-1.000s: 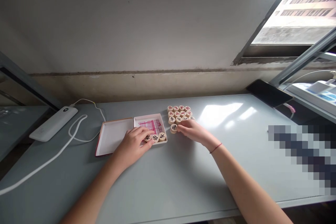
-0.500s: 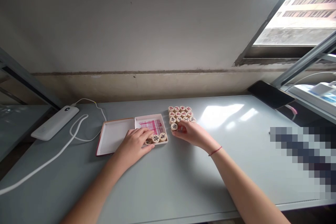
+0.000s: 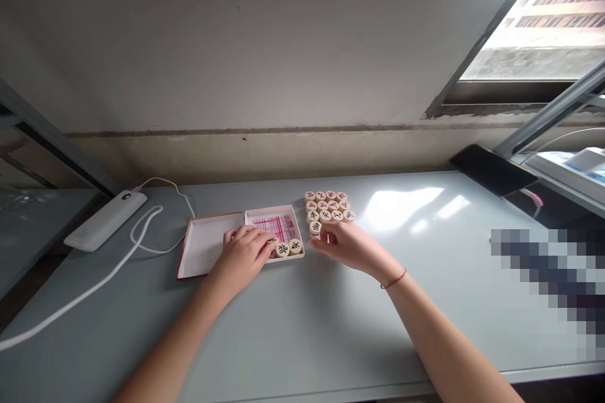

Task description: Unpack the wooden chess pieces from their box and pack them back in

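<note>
My left hand (image 3: 246, 250) reaches over the shallow open box (image 3: 295, 220), its thumb and fingers closed around a Chinese chess piece at the near side, mostly covered by the fingers. Beside it in the box lie two more pieces with black characters, one of them this round piece (image 3: 295, 245). My right hand (image 3: 347, 245) is at the near edge of a block of round wooden pieces (image 3: 323, 205). Its thumb and fingertips are pinched at the front-left piece (image 3: 315, 227), which bears a black character. The far rows show red characters, the nearer ones black.
The box's open lid (image 3: 205, 245) lies flat at its left. Farther left are a white power bank (image 3: 106, 220) and a white cable (image 3: 106, 280). A dark flat device (image 3: 491, 170) is at the back right of the grey table (image 3: 265, 340). Behind rises a wall.
My left hand's thumb has drawn in toward its fingers over the near-left piece in the box. My right hand stays at the front-left piece. The view has shifted slightly.
</note>
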A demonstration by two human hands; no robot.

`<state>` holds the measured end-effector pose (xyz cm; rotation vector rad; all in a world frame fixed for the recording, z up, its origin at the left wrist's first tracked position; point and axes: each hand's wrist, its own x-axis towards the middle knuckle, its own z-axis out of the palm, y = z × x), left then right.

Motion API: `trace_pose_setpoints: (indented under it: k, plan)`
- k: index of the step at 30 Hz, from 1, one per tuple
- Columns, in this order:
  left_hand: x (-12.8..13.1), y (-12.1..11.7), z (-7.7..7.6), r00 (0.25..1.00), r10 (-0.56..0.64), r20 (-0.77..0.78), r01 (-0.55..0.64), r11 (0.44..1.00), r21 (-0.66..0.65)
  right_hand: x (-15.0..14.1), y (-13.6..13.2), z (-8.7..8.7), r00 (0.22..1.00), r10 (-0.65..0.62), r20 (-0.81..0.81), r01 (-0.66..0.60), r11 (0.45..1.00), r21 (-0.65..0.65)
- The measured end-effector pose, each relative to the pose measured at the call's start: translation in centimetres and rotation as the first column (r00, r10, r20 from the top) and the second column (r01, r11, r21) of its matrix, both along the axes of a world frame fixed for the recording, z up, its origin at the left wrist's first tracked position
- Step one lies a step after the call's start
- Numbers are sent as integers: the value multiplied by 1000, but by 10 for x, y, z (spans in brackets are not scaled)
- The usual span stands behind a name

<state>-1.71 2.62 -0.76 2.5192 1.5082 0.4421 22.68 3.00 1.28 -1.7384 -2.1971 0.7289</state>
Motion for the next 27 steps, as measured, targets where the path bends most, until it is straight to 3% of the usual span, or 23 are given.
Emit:
trace_pose_setpoints:
  k: [3, 6, 12, 17, 22, 27]
  plan:
    - [1, 0, 2, 1000, 8, 24, -8, 1000, -1, -5, -4, 6, 994, 47, -100, -47, 999, 4]
    - [3, -1, 6, 994, -14, 110, 6, 997, 76, -14, -8, 11, 955, 69, -288, -83, 996, -36]
    - [12, -12, 16, 946, -159, 282, 77, 957, 279, -31, -15, 13, 720, 21, -693, -211, 959, -191]
    - [13, -15, 19, 937, -181, 300, 98, 957, 272, -31, -17, 15, 658, -34, -752, -251, 932, -263]
    - [12, -14, 21, 921, -235, 310, 143, 946, 292, -30, -16, 14, 678, -32, -734, -234, 937, -258]
    - [8, -11, 20, 945, -155, 290, 104, 977, 184, -27, -13, 13, 706, 35, -708, -247, 949, -198]
